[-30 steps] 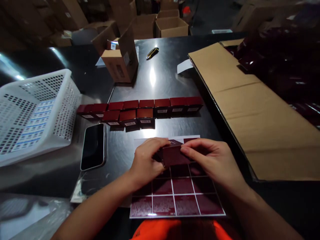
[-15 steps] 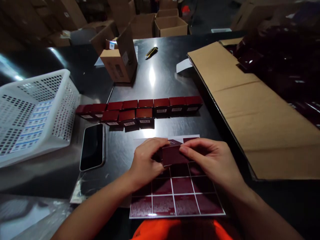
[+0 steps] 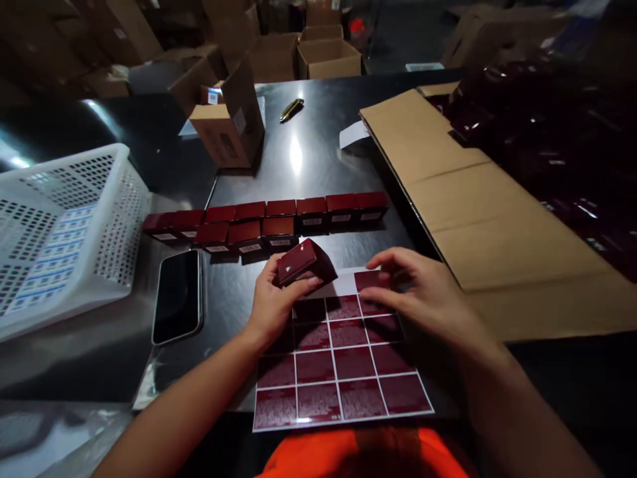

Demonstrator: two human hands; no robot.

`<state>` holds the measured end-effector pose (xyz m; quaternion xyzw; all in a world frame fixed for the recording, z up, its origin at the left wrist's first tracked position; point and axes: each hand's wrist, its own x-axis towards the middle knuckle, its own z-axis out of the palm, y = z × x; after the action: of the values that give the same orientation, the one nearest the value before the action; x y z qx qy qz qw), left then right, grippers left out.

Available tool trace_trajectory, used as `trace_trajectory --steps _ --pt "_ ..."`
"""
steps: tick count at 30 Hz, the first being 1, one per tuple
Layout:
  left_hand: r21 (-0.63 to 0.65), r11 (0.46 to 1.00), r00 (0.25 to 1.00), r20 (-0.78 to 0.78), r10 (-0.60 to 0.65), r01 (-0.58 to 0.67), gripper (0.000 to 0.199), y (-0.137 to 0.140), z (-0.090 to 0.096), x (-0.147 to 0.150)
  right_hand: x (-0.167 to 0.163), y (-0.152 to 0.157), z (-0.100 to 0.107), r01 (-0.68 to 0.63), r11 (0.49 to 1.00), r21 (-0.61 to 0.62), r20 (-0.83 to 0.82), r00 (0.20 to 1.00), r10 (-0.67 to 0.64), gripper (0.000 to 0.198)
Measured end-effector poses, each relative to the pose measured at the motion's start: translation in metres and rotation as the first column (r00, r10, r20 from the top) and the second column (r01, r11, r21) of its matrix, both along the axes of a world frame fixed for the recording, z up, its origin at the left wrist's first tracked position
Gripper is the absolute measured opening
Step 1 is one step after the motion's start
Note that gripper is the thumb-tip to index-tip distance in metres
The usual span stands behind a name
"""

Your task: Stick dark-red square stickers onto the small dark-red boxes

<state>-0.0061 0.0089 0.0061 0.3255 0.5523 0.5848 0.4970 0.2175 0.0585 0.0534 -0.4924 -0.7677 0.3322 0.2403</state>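
Observation:
My left hand (image 3: 271, 305) grips a small dark red box (image 3: 303, 261), tilted, just above the top edge of a sheet of dark red stickers (image 3: 343, 372). My right hand (image 3: 423, 299) hovers over the sheet's upper right corner with fingers spread, holding nothing. Two rows of several matching red boxes (image 3: 269, 222) with white labels stand on the black table beyond the hands.
A black phone (image 3: 178, 304) lies left of the sheet. A white mesh basket (image 3: 64, 232) of label sheets sits far left. An open cardboard carton (image 3: 229, 119) and a yellow-black cutter (image 3: 291, 109) lie farther back. Flat cardboard (image 3: 488, 219) and a pile of dark red boxes (image 3: 547, 146) fill the right.
My right hand has let go of the red box and drawn to the right. My left hand has lifted the box up and away, tilting it. The view has shifted slightly.

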Motion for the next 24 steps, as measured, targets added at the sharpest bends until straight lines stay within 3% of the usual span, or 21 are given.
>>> trace_trajectory --steps 3,8,15,21,24 --pt "-0.026 0.999 0.982 0.182 0.048 -0.044 0.051 0.005 -0.011 0.008 0.001 0.001 -0.005 -0.157 0.985 -0.07 0.133 0.977 0.165 0.027" --pt "-0.065 0.994 0.984 0.145 0.098 -0.09 0.054 0.01 -0.021 0.013 0.02 0.008 -0.03 -0.133 0.985 0.107 0.318 0.943 0.093 0.03" --pt "-0.105 0.991 0.994 0.067 0.09 -0.083 0.058 0.011 -0.02 0.012 0.038 0.009 -0.059 -0.122 0.971 0.204 0.299 0.952 0.057 0.032" --pt "-0.07 0.995 0.997 0.039 0.072 -0.069 0.054 0.009 -0.025 0.013 0.037 0.009 -0.06 -0.13 0.96 0.249 0.321 0.946 0.045 0.042" --pt "-0.055 0.995 0.997 0.009 0.082 -0.082 0.054 0.008 -0.026 0.013 0.038 0.009 -0.059 -0.127 0.953 0.275 0.284 0.958 0.045 0.034"
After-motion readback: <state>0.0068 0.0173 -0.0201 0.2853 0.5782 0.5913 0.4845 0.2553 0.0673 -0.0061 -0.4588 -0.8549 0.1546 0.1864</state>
